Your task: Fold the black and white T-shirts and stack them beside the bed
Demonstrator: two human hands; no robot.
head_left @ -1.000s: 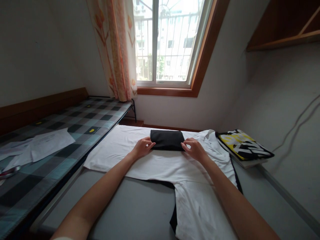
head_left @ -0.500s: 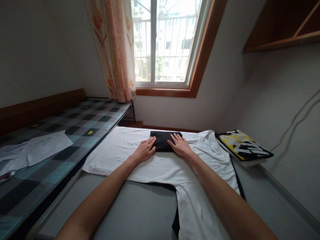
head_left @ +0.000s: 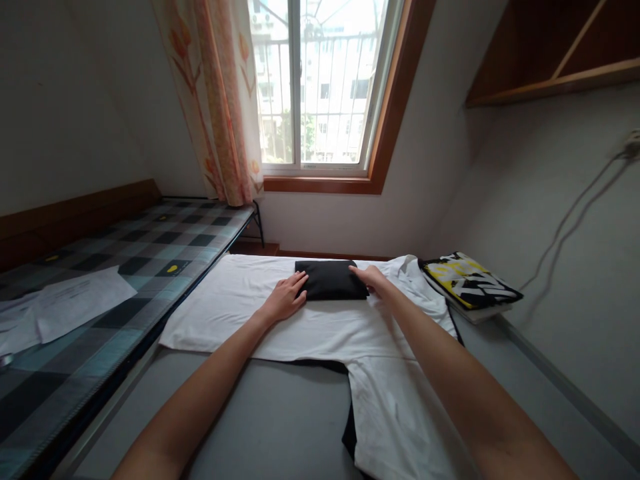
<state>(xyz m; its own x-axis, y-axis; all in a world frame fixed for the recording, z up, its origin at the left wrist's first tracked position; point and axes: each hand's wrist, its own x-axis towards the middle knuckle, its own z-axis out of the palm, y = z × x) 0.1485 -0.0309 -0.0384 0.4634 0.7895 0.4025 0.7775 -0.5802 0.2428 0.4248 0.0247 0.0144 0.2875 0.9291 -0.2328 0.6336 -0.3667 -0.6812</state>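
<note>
Black folded cloth is lying across the white shirt on the grey tabletop. The left hand is resting at its left end, fingers open and flat. The right hand is no longer pressing flat on top; its fingers are curling at the right end, leaving the middle uncovered. Whether they are gripping fabric, I'm not able to tell.

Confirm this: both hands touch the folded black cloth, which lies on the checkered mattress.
The surface is wrong: the head view shows the folded black cloth lying on the white garment. The left hand and right hand do touch it.
</note>
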